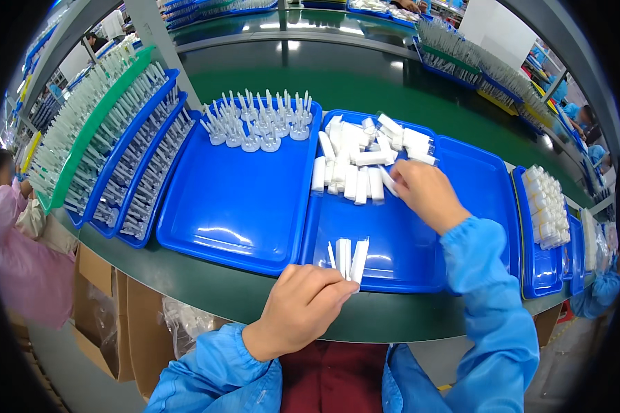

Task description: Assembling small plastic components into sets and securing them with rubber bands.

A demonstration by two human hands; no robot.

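My left hand [300, 306] is closed round the lower ends of a few slim white pieces [359, 259], which stick up from its fingers over the near edge of a blue tray [406, 265]. At the right side of a heap of white cylindrical pieces [351, 141] in that tray, my right hand [424, 191] pinches one white cylindrical piece [388, 182]. Its fingertips are partly hidden behind the hand. The heaped pieces look like small rolls in clear wrap, lying at mixed angles in the far half of the tray.
Left of it, a blue tray [234, 206] holds upright clear plastic parts with round bases [258, 124]. Stacked racks of similar parts [110, 144] stand farther left. A blue tray [479, 179] adjoins on the right, then a tray of white pieces [546, 206]. Cardboard boxes [127, 310] sit below.
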